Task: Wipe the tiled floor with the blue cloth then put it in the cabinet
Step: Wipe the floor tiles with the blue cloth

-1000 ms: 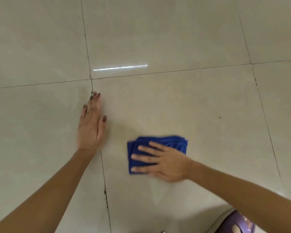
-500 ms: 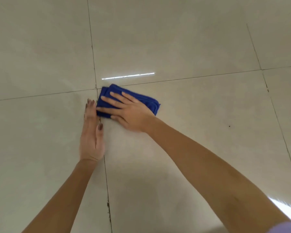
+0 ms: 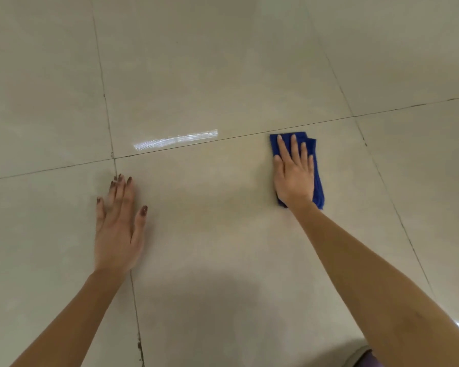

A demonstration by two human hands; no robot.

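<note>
A folded blue cloth (image 3: 317, 181) lies flat on the glossy beige tiled floor (image 3: 210, 221), just below a grout line at the right. My right hand (image 3: 293, 173) presses down on it, palm flat and fingers spread, covering most of it. My left hand (image 3: 119, 229) rests flat on the floor at the left, beside a tile corner, holding nothing. No cabinet is in view.
Dark grout lines (image 3: 109, 128) cross the floor between large tiles. A bright light reflection (image 3: 175, 140) shines on the tile beyond the hands. A bit of purple fabric (image 3: 368, 360) shows at the bottom right edge.
My right hand has swept the blue cloth from beside my left hand's fingertips far over to the right along the grout line. The left hand has stayed planted.
</note>
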